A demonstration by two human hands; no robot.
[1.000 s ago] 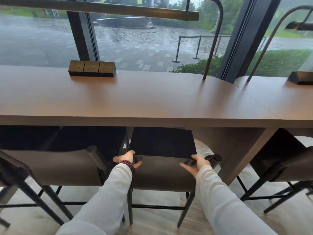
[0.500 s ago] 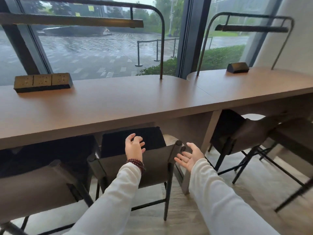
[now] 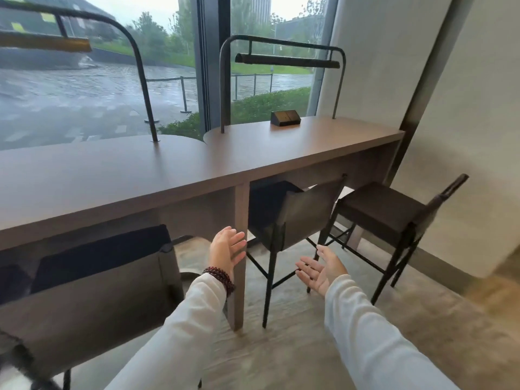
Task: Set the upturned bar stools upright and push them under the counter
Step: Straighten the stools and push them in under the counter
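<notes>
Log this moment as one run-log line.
left hand open, empty | right hand open, empty | middle stool upright, seat under counter | right stool upright, not pushed in

Tall window (image 3: 206, 66) onto wet paving (image 3: 70, 108); cream wall (image 3: 478, 122) right; grey floor (image 3: 309, 347); dark arched lamp (image 3: 287, 59).

Three stools: near stool (image 3: 92, 299) left of the left fingers (image 3: 237, 243), middle stool (image 3: 298, 218) and far stool (image 3: 385, 212) beyond the right fingers (image 3: 306, 270). Two lamps, left lamp (image 3: 45, 45) and right lamp (image 3: 287, 59). One socket box (image 3: 284, 118). One bracelet (image 3: 221, 278).
</notes>
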